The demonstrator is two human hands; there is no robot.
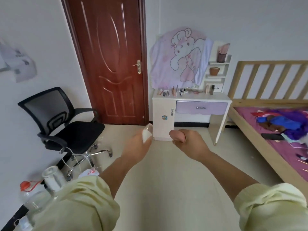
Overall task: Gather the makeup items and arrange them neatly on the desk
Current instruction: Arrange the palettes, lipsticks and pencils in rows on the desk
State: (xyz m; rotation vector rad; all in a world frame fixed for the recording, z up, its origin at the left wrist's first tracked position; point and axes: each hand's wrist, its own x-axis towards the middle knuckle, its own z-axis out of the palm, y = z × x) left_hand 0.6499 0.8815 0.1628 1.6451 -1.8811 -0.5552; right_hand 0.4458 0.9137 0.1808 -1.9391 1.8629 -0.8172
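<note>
My left hand grips a clear egg-shaped case that sticks up above the fingers. A pinkish-beige makeup sponge pokes out of my right hand, whose fingers curl round it. Both hands are held out over the floor, some way short of the white and purple desk against the far wall. Several small makeup items lie in a row along the back of the desk top.
A black office chair stands at the left by the brown door. A wooden bed with purple bedding fills the right. Clear bottles stand at the lower left. Open tiled floor lies between me and the desk.
</note>
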